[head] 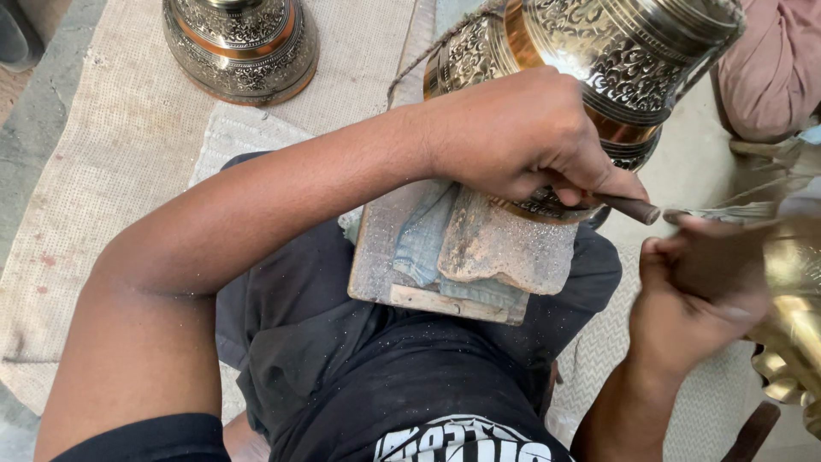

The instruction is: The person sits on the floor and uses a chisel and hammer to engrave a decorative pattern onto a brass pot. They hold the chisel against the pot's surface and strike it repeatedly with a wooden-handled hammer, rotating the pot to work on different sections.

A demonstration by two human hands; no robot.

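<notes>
My left hand [522,133] is closed around a thin dark metal chisel [631,208], its tip hidden under my fingers against the lower rim of a large engraved metal vessel [599,60]. The vessel lies tilted on a wooden block [445,295] padded with blue cloth [423,239] and a worn pad, resting over my lap. My right hand [697,287] is blurred by motion at the right, gripping a hammer [727,212] whose head is just beside the chisel's butt end.
A second engraved silver and copper vessel [242,43] stands upright at the back left on a woven beige mat [111,145]. A brass fluted piece [791,342] sits at the right edge. Another person's pink-clad knee [770,68] is at the upper right.
</notes>
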